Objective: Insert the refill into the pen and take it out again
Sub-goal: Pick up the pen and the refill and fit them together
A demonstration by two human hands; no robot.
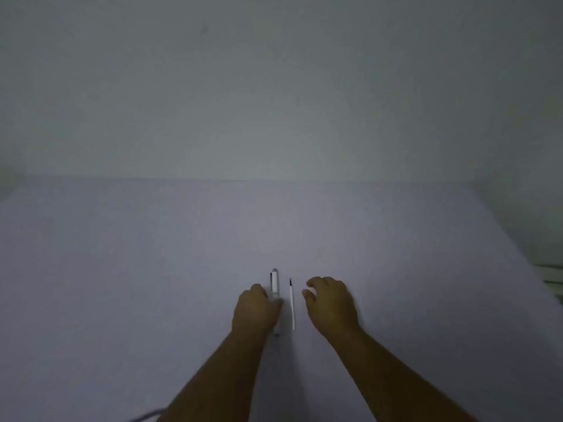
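Observation:
A white pen (275, 283) with a dark clip lies lengthwise on the pale table (152, 254), its cap end pointing away from me. My left hand (255, 310) rests over its near half, fingers curled around the barrel, hiding most of it. Just to the right, a thin white refill (292, 306) with a dark tip lies parallel to the pen, free on the table. My right hand (330, 301) hovers close to the right of the refill, fingers spread and bent, touching nothing that I can see.
A plain wall (274, 86) rises behind the table's far edge. The table's right edge runs diagonally at the far right, with a pale object (553, 278) beyond it. A grey cable (146, 417) shows at the bottom edge.

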